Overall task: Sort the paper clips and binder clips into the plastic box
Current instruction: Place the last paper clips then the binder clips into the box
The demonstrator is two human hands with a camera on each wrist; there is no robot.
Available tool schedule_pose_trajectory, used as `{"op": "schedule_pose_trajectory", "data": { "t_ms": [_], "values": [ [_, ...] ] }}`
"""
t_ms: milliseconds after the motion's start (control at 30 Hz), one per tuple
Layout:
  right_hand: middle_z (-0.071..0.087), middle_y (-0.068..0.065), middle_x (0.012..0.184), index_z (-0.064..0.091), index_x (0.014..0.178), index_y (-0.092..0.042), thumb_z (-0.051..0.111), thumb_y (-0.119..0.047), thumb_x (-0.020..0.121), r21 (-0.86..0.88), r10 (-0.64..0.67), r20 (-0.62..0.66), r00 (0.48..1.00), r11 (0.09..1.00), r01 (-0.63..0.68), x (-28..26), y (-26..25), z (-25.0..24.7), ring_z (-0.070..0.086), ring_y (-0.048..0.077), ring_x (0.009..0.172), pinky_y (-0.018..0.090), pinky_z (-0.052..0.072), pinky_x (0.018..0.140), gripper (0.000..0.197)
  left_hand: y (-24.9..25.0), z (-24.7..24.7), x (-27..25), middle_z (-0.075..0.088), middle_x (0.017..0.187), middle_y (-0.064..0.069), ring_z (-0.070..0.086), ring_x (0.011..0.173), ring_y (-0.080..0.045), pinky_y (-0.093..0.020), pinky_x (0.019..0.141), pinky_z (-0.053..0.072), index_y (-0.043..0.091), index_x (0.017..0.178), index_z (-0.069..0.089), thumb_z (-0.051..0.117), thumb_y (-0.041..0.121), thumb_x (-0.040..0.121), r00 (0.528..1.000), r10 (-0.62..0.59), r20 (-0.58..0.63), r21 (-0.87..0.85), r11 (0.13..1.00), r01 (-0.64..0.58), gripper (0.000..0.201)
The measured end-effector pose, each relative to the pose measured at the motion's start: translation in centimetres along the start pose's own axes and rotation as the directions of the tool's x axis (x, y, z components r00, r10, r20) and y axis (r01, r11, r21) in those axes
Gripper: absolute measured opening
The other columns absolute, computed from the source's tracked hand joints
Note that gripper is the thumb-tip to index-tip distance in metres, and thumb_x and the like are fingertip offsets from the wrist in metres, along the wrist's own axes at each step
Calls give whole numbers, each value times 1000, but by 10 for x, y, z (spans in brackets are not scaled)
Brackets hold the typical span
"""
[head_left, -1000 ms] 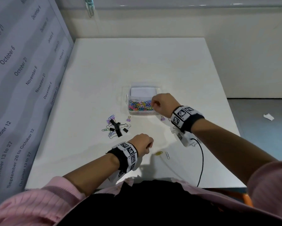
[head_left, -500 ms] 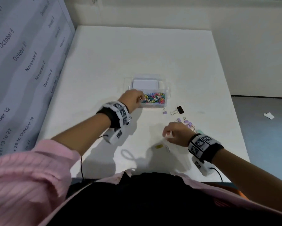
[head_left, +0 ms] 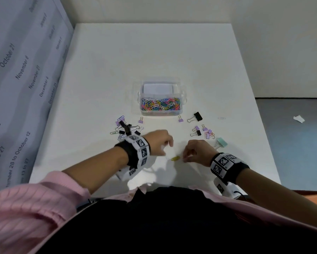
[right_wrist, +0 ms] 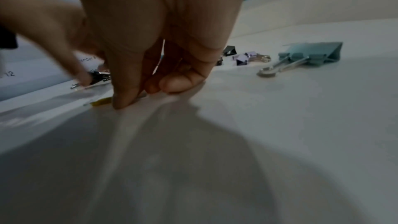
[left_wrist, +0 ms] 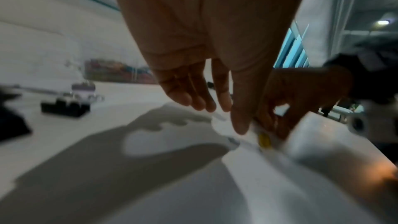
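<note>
The clear plastic box [head_left: 182, 99] stands mid-table, with coloured paper clips [head_left: 160, 104] in its near compartment. A yellow paper clip [head_left: 175, 158] lies on the white table between my hands. My left hand [head_left: 166, 151] hovers just left of it, fingers straight and pointing down [left_wrist: 224, 117], holding nothing. My right hand [head_left: 184, 159] is curled, thumb and fingertips pinched together on the table [right_wrist: 137, 98] right of the yellow clip [right_wrist: 101, 102]. A thin pale paper clip end [right_wrist: 142, 96] shows between them. Binder clips lie loose on both sides.
A cluster of black and purple binder clips with some paper clips [head_left: 125, 128] lies left of my left wrist. Purple and black binder clips [head_left: 202, 132], a larger black one [head_left: 197, 116] and a teal one [head_left: 221, 143] lie to the right. A printed panel [head_left: 16, 88] borders the left.
My left hand has come back from the box to the near table, beside the yellow clip. My right hand has stayed low by the clips, pinching at the table.
</note>
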State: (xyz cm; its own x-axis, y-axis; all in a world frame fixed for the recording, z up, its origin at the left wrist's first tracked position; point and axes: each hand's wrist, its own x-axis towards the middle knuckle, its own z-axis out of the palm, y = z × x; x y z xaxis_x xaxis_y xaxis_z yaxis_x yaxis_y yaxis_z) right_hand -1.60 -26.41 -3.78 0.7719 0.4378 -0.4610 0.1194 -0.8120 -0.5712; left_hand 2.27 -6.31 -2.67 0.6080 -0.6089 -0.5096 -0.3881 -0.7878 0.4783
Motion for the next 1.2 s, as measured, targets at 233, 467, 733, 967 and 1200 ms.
{"op": "schedule_pose_trajectory", "data": {
  "t_ms": [233,467,733,967,1200],
  "values": [
    [43,-9,73,67,82,-8,73,-19,74,-68,-5,69,998,998,10,4,-4,-2,47,13,71,24,37,68,14,1,39,-10,49,108,-11,52,94,-26,-26,78,35,5,96,60,63,21,86,998,-47,-31,-84,996,44,19],
    [39,-14,70,66,83,-9,70,-20,77,-85,-1,62,998,996,6,2,-3,0,46,13,72,23,34,68,13,3,41,-9,44,90,0,52,85,-24,-25,74,35,9,83,56,62,19,86,997,-49,-65,-102,994,42,11],
    [48,-1,82,66,84,-6,64,-13,80,-83,-2,-24,1000,997,0,-6,-1,7,46,14,74,20,32,68,8,21,39,1,61,97,-11,55,89,-28,-33,76,39,9,102,51,53,21,91,989,-67,-134,-164,986,44,16],
    [60,0,75,67,81,-8,66,-5,75,115,93,-214,972,991,-70,-10,17,0,54,12,65,16,39,64,6,25,46,3,56,110,-14,53,101,-30,-34,86,39,5,105,54,61,22,86,995,-40,-96,-116,993,29,26],
    [53,-1,73,71,76,-8,76,-8,70,162,175,-307,935,978,-130,-16,36,-9,49,9,61,15,38,63,8,18,39,5,57,106,-12,55,97,-28,-31,80,38,6,95,58,56,21,90,993,-66,-96,-81,995,58,16]
  ]
}}
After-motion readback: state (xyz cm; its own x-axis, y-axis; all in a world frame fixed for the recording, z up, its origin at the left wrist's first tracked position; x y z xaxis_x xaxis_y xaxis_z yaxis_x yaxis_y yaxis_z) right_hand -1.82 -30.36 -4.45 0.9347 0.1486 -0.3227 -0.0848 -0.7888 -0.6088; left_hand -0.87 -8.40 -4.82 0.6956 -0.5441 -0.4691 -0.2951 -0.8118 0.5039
